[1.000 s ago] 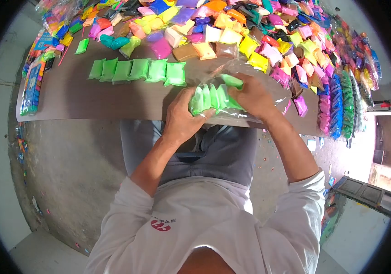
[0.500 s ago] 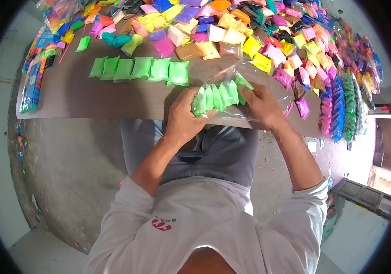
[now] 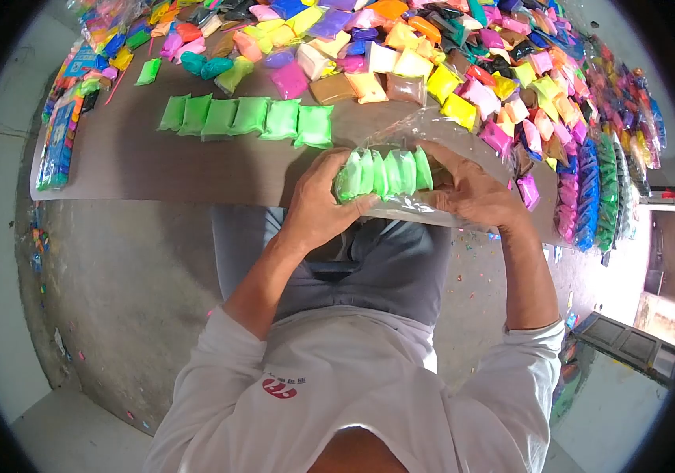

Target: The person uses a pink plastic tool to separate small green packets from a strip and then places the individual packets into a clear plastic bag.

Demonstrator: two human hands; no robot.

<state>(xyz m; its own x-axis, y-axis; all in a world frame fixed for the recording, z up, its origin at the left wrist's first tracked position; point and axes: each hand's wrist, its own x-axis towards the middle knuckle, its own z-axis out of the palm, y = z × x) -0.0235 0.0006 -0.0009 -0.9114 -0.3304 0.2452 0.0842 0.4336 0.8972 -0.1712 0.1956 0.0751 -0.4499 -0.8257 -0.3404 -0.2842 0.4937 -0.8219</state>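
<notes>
A clear plastic bag [image 3: 408, 208] with a row of several light-green packets [image 3: 382, 173] standing on edge inside it lies at the table's front edge. My left hand [image 3: 317, 197] is closed around the row's left end, thumb in front and fingers behind. At the right end, my right hand [image 3: 471, 191] curls around the bag, its fingers against the last packet; part of its grip is hidden. Beyond my left hand, several more green packets [image 3: 249, 117] lie flat in a line on the table.
A large heap of mixed-colour packets [image 3: 400, 63] covers the back of the table [image 3: 101, 169]. Filled bags of blue [image 3: 585, 193] and green packets [image 3: 608, 189] stand along the right edge. A multicoloured pack [image 3: 57, 150] lies at the left edge, near a lone green packet [image 3: 148, 72].
My right hand has brought the tilted last packet down into line with the others in the bag. Its fingers now wrap the row's right end. My left hand keeps its hold.
</notes>
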